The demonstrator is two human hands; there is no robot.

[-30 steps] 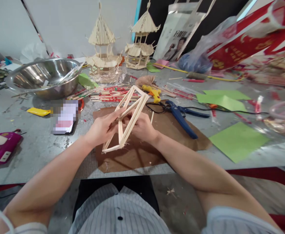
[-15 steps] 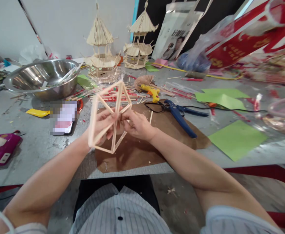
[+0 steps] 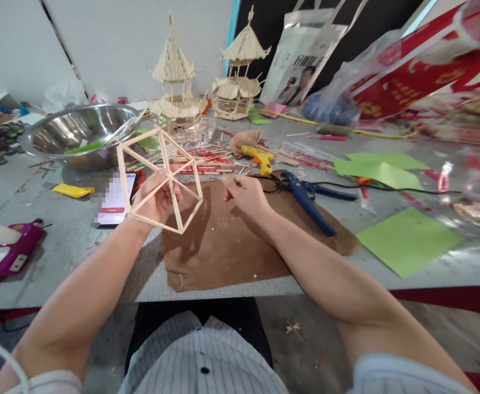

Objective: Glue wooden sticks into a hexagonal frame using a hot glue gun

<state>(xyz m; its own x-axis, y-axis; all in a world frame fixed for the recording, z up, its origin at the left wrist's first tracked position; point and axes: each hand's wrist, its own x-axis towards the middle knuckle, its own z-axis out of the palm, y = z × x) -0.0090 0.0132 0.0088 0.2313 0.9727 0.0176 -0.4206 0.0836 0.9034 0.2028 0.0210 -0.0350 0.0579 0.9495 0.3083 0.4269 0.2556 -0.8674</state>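
Hexagonal stick frame (image 3: 169, 176), where's it at?

Up off the table (image 3: 68, 224), open side to camera, over the left edge of the brown sheet (image 3: 223, 243).

Grip?

Left hand (image 3: 154, 205) has it, from behind. Fingers closed near the hub where the six spokes meet; fingertips show just right of and below it.

So frame versus palm?

Frame's on the camera side. Hand shows through the openings; lower-left corner crosses in front of the wrist. Touching the wrist there, can't tell.

Right hand (image 3: 246, 196)?

Apart from the frame, off its right corner, over the sheet's far part. Fingers curled in, tips together. Anything tiny between them, can't tell.

Nearby stuff, quick?

Blue-handled hand tool (image 3: 309, 204) across the sheet's far right part. Yellow glue gun (image 3: 260, 157) by its far edge, loose sticks (image 3: 214, 160) left of that. Phone (image 3: 115, 203) left of the sheet, partly behind the frame. Two stick pagodas (image 3: 173, 64) toward the table's far edge.
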